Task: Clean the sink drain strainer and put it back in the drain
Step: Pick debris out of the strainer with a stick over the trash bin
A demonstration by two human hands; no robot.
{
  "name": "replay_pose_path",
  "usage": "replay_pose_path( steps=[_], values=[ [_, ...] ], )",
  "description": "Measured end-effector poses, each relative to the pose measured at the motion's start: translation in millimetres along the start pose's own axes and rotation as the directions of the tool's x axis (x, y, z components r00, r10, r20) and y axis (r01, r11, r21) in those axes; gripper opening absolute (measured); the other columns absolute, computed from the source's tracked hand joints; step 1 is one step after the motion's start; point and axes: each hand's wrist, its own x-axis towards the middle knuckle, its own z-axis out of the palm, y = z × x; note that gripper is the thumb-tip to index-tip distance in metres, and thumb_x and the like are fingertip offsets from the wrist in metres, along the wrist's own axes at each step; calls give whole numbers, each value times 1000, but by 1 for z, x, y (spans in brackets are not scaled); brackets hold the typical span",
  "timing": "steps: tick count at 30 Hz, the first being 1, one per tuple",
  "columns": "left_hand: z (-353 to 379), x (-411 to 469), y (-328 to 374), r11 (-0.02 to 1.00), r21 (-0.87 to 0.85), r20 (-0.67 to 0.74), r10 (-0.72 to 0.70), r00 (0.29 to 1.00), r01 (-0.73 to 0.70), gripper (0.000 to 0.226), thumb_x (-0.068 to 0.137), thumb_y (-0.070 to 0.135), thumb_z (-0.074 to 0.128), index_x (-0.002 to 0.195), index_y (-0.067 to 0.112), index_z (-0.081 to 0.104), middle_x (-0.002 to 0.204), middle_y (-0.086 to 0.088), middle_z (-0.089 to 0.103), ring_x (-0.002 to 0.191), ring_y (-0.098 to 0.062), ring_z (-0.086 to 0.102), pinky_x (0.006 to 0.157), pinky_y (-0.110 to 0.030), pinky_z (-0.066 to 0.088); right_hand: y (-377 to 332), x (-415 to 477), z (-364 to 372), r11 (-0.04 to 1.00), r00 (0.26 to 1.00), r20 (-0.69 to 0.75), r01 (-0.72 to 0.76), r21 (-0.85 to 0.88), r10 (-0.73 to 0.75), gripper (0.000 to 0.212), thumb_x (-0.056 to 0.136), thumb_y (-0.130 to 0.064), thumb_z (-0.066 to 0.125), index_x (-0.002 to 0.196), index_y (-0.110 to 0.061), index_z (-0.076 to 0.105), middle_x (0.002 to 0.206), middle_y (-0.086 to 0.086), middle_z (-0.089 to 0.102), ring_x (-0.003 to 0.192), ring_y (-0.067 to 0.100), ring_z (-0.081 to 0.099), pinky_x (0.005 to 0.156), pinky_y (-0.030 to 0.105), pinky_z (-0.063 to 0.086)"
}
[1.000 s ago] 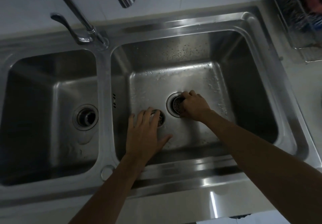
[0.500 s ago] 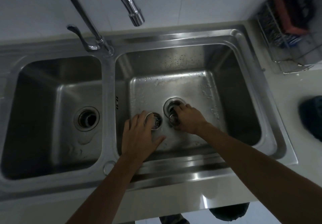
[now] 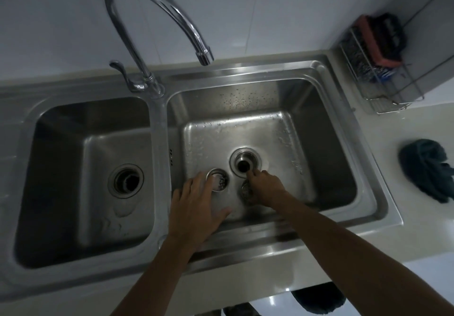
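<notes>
A round metal strainer [image 3: 247,192] hangs under my right hand [image 3: 264,187], which grips it just in front of the open drain [image 3: 243,165] in the right basin [image 3: 326,168]. The drain hole is dark and empty. A second metal strainer cup [image 3: 218,183] lies on the basin floor left of the drain. My left hand [image 3: 196,207] rests flat beside it, fingers spread, fingertips touching its rim.
The left basin [image 3: 61,192] has its own drain [image 3: 126,180]. A curved faucet [image 3: 172,18] arches over the divider. On the right counter stand a wire rack [image 3: 383,79] with scrubbers and a dark cloth [image 3: 427,168].
My right hand has lifted the strainer out of the drain and drawn it toward me, leaving the hole open. The view has tilted up. My left hand stays beside the cup.
</notes>
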Motion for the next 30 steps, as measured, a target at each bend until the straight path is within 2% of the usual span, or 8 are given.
replay_pose_path(
  steps=[5, 13, 17, 20, 22, 25, 28, 30],
  values=[
    [-19, 4, -9, 998, -9, 13, 60, 998, -60, 96, 78, 88, 44, 153, 28, 35, 163, 2, 34, 145, -24, 38, 108, -46, 41, -4, -18, -11, 996, 994, -53, -91, 25, 92, 91, 78, -67, 73, 145, -14, 42, 137, 12, 53, 125, 35, 54, 92, 47, 50],
    [-60, 38, 44, 957, -59, -8, 285, 958, -285, 108, 78, 93, 37, 161, 27, 16, 158, 0, 39, 142, -19, 41, 110, -40, 42, 41, -83, -72, 977, 938, -285, -166, 133, 198, 68, 91, -70, 55, 140, -24, 50, 132, 6, 63, 114, 28, 65, 91, 41, 51],
    [-87, 53, 104, 907, -18, -47, 419, 907, -420, 106, 82, 89, 42, 161, 21, 23, 160, -3, 39, 143, -22, 40, 112, -41, 39, 88, -126, -99, 939, 855, -394, -274, 206, 336, 64, 94, -68, 52, 144, -28, 47, 136, 4, 63, 115, 25, 66, 89, 40, 53],
    [-100, 64, 146, 861, -20, -102, 504, 858, -508, 99, 83, 82, 51, 157, 17, 35, 157, -8, 44, 142, -27, 43, 109, -43, 40, 128, -154, -114, 890, 751, -481, -341, 304, 452, 60, 95, -64, 55, 144, -31, 47, 129, 2, 67, 101, 21, 69, 72, 30, 50],
    [-102, 74, 169, 845, -28, -102, 530, 842, -535, 101, 83, 83, 49, 158, 18, 31, 160, -10, 39, 146, -27, 38, 112, -44, 38, 155, -164, -124, 858, 686, -516, -389, 336, 513, 59, 97, -62, 55, 145, -29, 47, 122, 1, 69, 92, 18, 69, 63, 26, 50],
    [-97, 94, 199, 839, -41, -63, 540, 839, -543, 105, 83, 87, 42, 161, 20, 19, 167, -11, 27, 153, -29, 27, 119, -49, 33, 191, -165, -136, 826, 609, -558, -409, 388, 564, 59, 98, -55, 59, 149, -26, 46, 124, 3, 69, 98, 19, 70, 74, 33, 59],
    [-88, 116, 229, 834, -37, -68, 547, 834, -550, 106, 82, 87, 44, 160, 19, 21, 164, -13, 30, 150, -31, 31, 118, -52, 34, 222, -148, -144, 828, 548, -622, -406, 387, 559, 60, 98, -52, 61, 149, -25, 46, 125, 4, 68, 103, 23, 70, 73, 32, 51],
    [-79, 129, 247, 840, -30, -57, 540, 840, -542, 106, 82, 88, 43, 159, 19, 20, 163, -13, 32, 148, -31, 34, 117, -50, 35, 239, -133, -149, 835, 543, -638, -407, 369, 547, 61, 98, -52, 61, 151, -26, 43, 126, 6, 68, 103, 27, 69, 73, 37, 54]
  ],
)
